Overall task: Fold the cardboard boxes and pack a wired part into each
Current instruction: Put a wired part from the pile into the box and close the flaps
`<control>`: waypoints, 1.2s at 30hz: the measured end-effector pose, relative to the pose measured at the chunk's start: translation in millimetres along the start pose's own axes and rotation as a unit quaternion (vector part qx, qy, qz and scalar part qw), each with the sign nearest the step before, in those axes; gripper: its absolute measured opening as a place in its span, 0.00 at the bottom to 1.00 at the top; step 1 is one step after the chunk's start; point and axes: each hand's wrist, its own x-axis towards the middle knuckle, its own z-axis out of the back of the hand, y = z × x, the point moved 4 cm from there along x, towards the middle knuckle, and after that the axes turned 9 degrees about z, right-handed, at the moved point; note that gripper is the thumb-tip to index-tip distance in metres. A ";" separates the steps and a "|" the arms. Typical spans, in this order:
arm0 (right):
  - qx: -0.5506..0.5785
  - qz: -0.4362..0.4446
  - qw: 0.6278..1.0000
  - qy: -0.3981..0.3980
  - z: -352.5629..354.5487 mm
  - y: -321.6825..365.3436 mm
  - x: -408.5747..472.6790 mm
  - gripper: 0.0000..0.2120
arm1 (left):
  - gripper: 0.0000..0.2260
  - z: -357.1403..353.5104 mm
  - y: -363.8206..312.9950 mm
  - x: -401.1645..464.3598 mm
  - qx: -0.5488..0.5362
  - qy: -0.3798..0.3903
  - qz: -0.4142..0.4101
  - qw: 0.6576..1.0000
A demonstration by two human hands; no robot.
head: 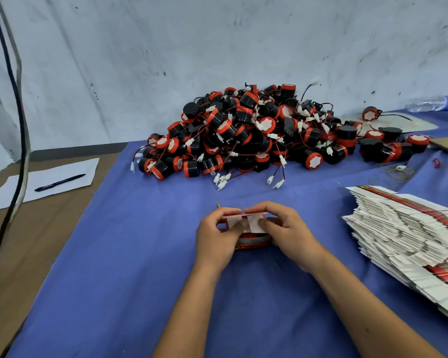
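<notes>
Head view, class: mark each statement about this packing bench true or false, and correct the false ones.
1. Both hands, left hand and right hand, hold one small cardboard box. True.
2. The pile of wired parts lies nearer the person than the box. False: it lies beyond it.
3. The stack of flat boxes sits on the person's right. True.
4. The pen lies on the blue cloth. False: it lies on white paper.

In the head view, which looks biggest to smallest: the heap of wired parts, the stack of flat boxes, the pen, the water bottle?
1. heap of wired parts
2. stack of flat boxes
3. pen and water bottle: alike in length; the bottle lies farther off, so unsure.
</notes>
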 end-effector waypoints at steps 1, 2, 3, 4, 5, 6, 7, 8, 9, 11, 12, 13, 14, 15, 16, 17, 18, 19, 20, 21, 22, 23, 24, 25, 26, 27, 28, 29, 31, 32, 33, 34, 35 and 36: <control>0.000 -0.006 1.000 0.026 0.8 0.9 -1.2 0.17 | 0.12 0.6 0.0 -1.5 0.001 -0.033 -0.008 0.999; 0.002 -0.013 0.999 0.044 2.7 1.3 -2.2 0.19 | 0.14 2.1 0.9 -2.5 -0.006 -0.051 -0.006 0.999; 0.001 -0.017 0.999 0.051 4.2 1.7 -2.7 0.18 | 0.16 4.0 1.9 -2.0 -0.017 -0.048 0.005 0.999; -0.010 -0.012 0.999 0.049 5.6 1.9 -3.0 0.15 | 0.16 6.0 2.8 -0.9 -0.031 -0.023 0.026 0.999; -0.030 -0.004 0.999 0.044 6.1 1.8 -3.4 0.13 | 0.16 8.3 4.3 0.5 -0.054 0.018 0.053 0.997; -0.055 -0.001 0.998 0.042 5.6 0.8 -3.5 0.12 | 0.15 11.3 5.3 1.0 -0.093 0.070 0.081 0.990; -0.074 -0.003 0.996 0.044 4.6 0.4 -3.2 0.13 | 0.15 15.5 5.8 1.4 -0.142 0.122 0.105 0.977; -0.089 -0.008 0.995 0.043 3.6 -0.2 -2.8 0.15 | 0.16 20.4 5.7 1.7 -0.181 0.163 0.124 0.962; -0.102 -0.005 0.994 0.038 3.1 -0.9 -2.7 0.15 | 0.17 24.3 5.8 1.5 -0.194 0.189 0.131 0.954; -0.141 0.031 0.989 0.016 2.5 -1.3 -2.6 0.15 | 0.16 25.6 4.9 -0.8 -0.119 0.202 0.079 0.969; -0.159 0.057 0.986 0.007 2.1 -0.8 -2.7 0.14 | 0.15 24.0 4.6 -2.2 -0.046 0.185 0.032 0.981; -0.172 0.079 0.982 0.001 1.8 -0.2 -2.9 0.13 | 0.14 22.0 4.8 -2.3 0.017 0.157 -0.007 0.987; -0.184 0.093 0.979 0.000 1.8 0.1 -3.3 0.13 | 0.15 20.0 5.3 -1.2 0.048 0.132 -0.028 0.990; -0.201 0.102 0.974 0.006 1.7 0.3 -3.9 0.13 | 0.15 19.2 5.8 0.3 0.053 0.120 -0.033 0.991; -0.226 0.110 0.968 0.016 1.6 0.5 -4.4 0.13 | 0.16 19.7 7.2 2.4 0.048 0.118 -0.032 0.991; -0.257 0.121 0.958 0.024 2.2 0.4 -5.1 0.13 | 0.17 20.2 8.0 4.1 0.044 0.123 -0.027 0.991; -0.284 0.138 0.948 0.025 2.5 1.6 -5.5 0.13 | 0.20 20.8 8.8 5.2 0.047 0.131 -0.023 0.990; -0.299 0.160 0.941 0.018 2.7 3.6 -5.6 0.12 | 0.23 20.6 9.5 5.3 0.056 0.138 -0.024 0.988; -0.304 0.180 0.936 0.007 2.6 6.0 -5.5 0.10 | 0.26 20.2 10.6 5.1 0.068 0.140 -0.028 0.987; -0.307 0.192 0.932 0.000 2.3 8.2 -5.3 0.11 | 0.29 19.5 10.8 4.6 0.077 0.136 -0.031 0.987; -0.308 0.193 0.931 0.005 1.1 9.8 -5.0 0.13 | 0.31 19.3 10.8 4.1 0.081 0.127 -0.031 0.988; -0.312 0.184 0.932 0.020 0.0 9.9 -5.0 0.18 | 0.31 19.6 10.4 3.9 0.080 0.119 -0.031 0.989; -0.318 0.176 0.931 0.037 -1.8 9.3 -5.5 0.22 | 0.30 20.3 9.9 3.9 0.078 0.114 -0.032 0.990; -0.322 0.174 0.929 0.046 -3.0 9.3 -6.3 0.23 | 0.30 20.9 9.1 3.6 0.075 0.113 -0.032 0.990; -0.319 0.181 0.929 0.040 -3.3 10.7 -6.7 0.22 | 0.30 21.0 8.2 3.3 0.073 0.114 -0.029 0.990; -0.308 0.190 0.932 0.021 -2.9 12.3 -6.9 0.18 | 0.31 21.0 8.0 3.1 0.070 0.116 -0.025 0.990; -0.291 0.197 0.936 -0.007 -2.0 14.5 -6.7 0.15 | 0.31 20.4 8.0 3.3 0.068 0.116 -0.021 0.991; -0.273 0.197 0.941 -0.034 -1.8 16.6 -6.6 0.13 | 0.32 19.6 8.1 2.9 0.068 0.116 -0.021 0.991; -0.244 0.172 0.953 -0.058 -3.6 16.9 -5.9 0.11 | 0.32 17.8 7.2 1.9 0.069 0.118 -0.025 0.990; -0.223 0.149 0.962 -0.044 -6.9 15.3 -5.4 0.11 | 0.32 17.5 6.7 1.5 0.070 0.120 -0.028 0.990; -0.194 0.124 0.973 -0.018 -11.6 13.7 -5.2 0.12 | 0.32 17.6 6.2 1.2 0.069 0.123 -0.030 0.990; -0.167 0.104 0.980 0.007 -15.8 12.4 -4.9 0.13 | 0.31 17.7 5.7 0.9 0.066 0.126 -0.030 0.989; -0.151 0.091 0.984 0.019 -18.2 12.1 -4.6 0.15 | 0.31 18.0 5.1 0.7 0.060 0.128 -0.029 0.989; -0.151 0.085 0.985 0.021 -19.4 12.9 -4.1 0.16 | 0.31 18.0 4.5 0.6 0.054 0.131 -0.029 0.990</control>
